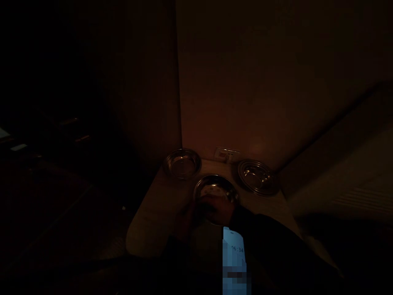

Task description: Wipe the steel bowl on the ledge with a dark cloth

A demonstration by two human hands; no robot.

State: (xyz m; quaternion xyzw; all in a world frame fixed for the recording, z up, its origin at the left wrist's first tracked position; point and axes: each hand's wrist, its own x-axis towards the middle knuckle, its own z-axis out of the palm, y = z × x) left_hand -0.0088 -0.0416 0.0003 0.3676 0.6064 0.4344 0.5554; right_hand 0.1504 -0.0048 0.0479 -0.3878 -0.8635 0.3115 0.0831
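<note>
The picture is very dark. My right hand [221, 208] reaches over the near side of a shiny metal dish [216, 179], its fingers curled and closed. My left hand [183, 218], barely lit, is close beside it at the dish's left edge; how its fingers lie is lost in shadow. Between the two hands is a dark patch, and whatever they might hold there cannot be made out. Just below my right forearm a lit phone [233, 237] shows 06:34, its lower part pixelated.
On the light wooden table [150, 221], a second metal dish [182, 164] stands back left. Stacked-looking metal dishes [258, 177] stand back right. A small framed panel [226, 155] is at the wall [233, 90] behind. A pale ledge [344, 176] lies to the right.
</note>
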